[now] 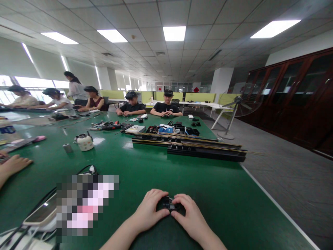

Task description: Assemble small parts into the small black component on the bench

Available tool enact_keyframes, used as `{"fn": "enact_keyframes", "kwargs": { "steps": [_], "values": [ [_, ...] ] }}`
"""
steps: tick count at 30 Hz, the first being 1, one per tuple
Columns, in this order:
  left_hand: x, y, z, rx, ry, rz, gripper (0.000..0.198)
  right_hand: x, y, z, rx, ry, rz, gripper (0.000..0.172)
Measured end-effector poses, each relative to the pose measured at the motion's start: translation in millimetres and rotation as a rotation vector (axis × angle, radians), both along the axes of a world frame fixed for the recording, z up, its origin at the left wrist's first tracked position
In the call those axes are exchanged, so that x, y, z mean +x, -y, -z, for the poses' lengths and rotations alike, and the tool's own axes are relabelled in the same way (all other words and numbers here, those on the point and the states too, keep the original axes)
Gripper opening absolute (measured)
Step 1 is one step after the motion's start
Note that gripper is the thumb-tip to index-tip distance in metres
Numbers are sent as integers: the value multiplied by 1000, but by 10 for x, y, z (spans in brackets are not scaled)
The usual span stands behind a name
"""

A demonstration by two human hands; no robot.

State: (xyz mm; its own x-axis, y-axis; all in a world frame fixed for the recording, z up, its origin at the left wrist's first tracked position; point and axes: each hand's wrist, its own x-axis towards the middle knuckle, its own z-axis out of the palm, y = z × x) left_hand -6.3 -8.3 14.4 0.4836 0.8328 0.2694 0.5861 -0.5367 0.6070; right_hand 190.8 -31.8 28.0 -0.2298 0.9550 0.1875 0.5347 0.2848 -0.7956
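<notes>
Close to the table's near side, a small black part (170, 204) with a shiny, partly clear middle sits between my two hands. My left hand (151, 209) grips its left end between thumb and fingers. On the opposite end, the thumb and fingertips of my right hand (188, 213) are closed on the same part. Fingers cover much of it, so its exact kind does not show. Both hands are low over the green tabletop (130, 177).
Long black rails (205, 152) with thin brass-coloured rods lie ahead. A phone (41, 210) and cables are at left, near a co-worker's hand (15, 166). A white jar (85, 142) and grey cylinder (67, 148) stand farther off. Several people sit around the table; a fan (234, 104) stands right.
</notes>
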Motion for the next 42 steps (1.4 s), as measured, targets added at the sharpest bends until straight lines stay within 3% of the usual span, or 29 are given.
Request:
{"fn": "enact_keyframes", "kwargs": {
  "steps": [6, 18, 29, 42],
  "values": [
    [3, 10, -12, -9, 0, 3, 39, 5, -6, 11, 0, -20, -7, 13],
    [12, 35, -65, -43, -15, -6, 38, 52, -85, 20, -114, -288, 82, 18],
    [4, 41, -60, -42, -26, -9, 39, 88, -170, 165, -133, -611, 184, 32],
    [9, 36, -76, -52, -29, -5, 37, 126, -187, 164, -177, -767, 269, 33]
  ]
}}
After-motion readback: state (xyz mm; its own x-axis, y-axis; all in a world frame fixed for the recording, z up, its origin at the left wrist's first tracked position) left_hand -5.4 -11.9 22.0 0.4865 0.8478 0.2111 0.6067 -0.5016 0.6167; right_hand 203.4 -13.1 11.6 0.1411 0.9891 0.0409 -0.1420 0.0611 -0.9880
